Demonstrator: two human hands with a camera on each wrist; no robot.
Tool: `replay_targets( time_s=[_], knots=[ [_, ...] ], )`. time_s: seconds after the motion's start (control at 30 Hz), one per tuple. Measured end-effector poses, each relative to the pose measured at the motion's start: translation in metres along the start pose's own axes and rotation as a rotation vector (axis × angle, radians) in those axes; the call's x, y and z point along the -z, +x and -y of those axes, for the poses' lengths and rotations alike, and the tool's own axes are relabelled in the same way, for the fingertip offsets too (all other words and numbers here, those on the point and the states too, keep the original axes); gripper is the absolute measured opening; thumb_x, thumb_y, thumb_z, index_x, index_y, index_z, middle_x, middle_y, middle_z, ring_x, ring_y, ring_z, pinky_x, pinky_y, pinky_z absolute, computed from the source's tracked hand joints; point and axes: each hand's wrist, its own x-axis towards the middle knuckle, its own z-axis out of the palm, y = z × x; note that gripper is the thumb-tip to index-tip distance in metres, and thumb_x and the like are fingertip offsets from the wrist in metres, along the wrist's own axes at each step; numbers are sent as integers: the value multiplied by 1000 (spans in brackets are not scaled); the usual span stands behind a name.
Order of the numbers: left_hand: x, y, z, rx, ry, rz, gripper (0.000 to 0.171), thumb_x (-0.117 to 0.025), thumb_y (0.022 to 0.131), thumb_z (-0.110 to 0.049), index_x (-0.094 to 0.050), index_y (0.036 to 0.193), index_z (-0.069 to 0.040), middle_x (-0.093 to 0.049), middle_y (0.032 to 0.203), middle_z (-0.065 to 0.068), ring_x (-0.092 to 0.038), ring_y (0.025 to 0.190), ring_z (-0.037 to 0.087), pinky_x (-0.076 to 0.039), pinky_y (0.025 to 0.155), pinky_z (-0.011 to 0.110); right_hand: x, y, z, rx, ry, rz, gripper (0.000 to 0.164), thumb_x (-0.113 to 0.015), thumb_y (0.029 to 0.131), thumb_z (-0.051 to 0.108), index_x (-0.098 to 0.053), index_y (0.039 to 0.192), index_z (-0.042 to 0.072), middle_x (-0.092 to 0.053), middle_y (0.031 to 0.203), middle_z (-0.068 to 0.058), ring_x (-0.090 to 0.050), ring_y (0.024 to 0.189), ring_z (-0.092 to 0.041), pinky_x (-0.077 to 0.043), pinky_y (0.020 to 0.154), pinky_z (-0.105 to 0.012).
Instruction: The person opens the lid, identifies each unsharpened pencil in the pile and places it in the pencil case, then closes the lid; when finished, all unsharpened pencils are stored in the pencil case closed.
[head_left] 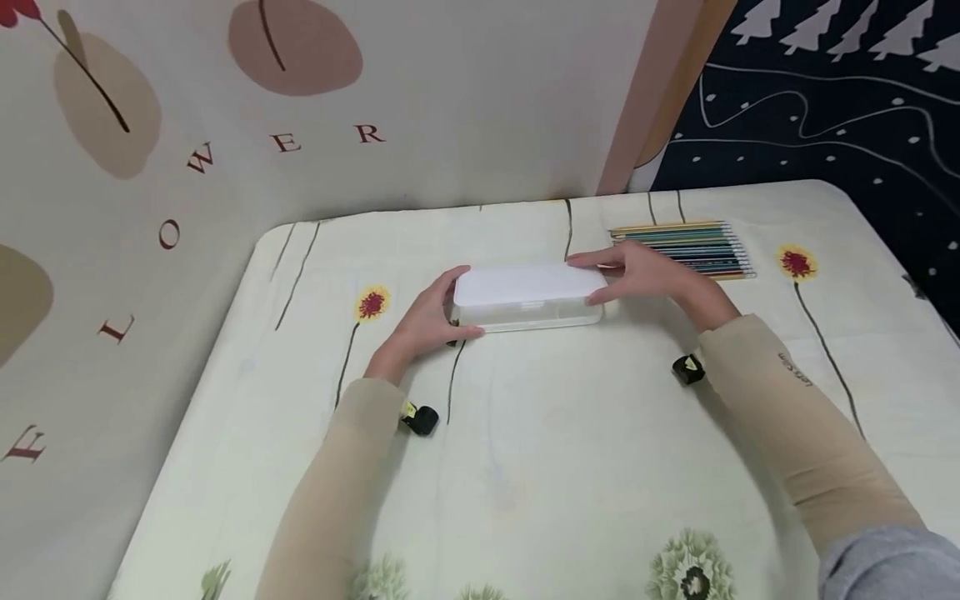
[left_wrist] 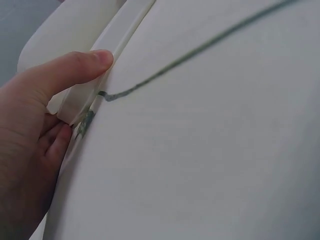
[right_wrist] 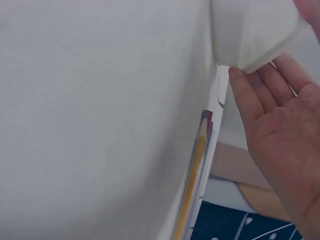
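Observation:
A white box with a lid and translucent sides, like a pencil case (head_left: pixel 528 287), lies lengthwise on the cloth-covered table. My left hand (head_left: pixel 426 323) grips its left end, thumb at the front lower edge and fingers round the back. At the right end, my right hand (head_left: pixel 647 271) holds the box between the thumb at the front and the fingers behind. In the left wrist view the left thumb (left_wrist: pixel 95 62) presses along the box's edge. The right wrist view has the fingers (right_wrist: pixel 245 95) at the box's corner. Its lid looks closed.
Behind the right hand lies a row of colored pencils (head_left: pixel 697 250), side by side near the table's back edge. The table (head_left: pixel 525 467) wears a pale flowered cloth. A patterned wall covering (head_left: pixel 450 67) rises behind it, with dark tree-print fabric (head_left: pixel 825 108) at right.

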Motion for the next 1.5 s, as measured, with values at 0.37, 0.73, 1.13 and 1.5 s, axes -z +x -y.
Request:
replay_targets(
  time_s=[0.37,0.73,1.13,1.5],
  knots=[
    [3,-2,-3,19,-13,17,110,-88,76,-30,-16,159,-21,-36,159,14,-38,147,27,-29,124,42,2,-2,-2,-97,163,-123,40,-63,98,29,-64,135,12,-62,140,-7,-57,124,-3,-43,95,-16],
    [2,-1,-3,27,-42,5,115,-88,76,-26,-10,160,-12,-34,160,11,-36,149,27,-28,125,38,10,9,4,-255,320,-156,64,-46,104,45,-45,146,-3,-47,149,-25,-64,122,-18,-39,116,-42],
    [1,-1,-3,8,-39,6,118,-87,77,-23,-5,160,-7,-35,158,12,-36,148,29,-29,124,38,13,17,7,-262,322,-221,70,-44,102,55,-51,143,-1,-54,142,-24,-65,122,-18,-50,105,-32],
    [-2,-2,-2,31,-52,12,122,-88,76,-23,-1,161,-14,-32,159,8,-34,150,26,-27,125,37,14,35,9,-354,391,-336,68,-52,99,53,-49,147,5,-52,148,-20,-62,126,-22,-55,95,-21]
  ],
)
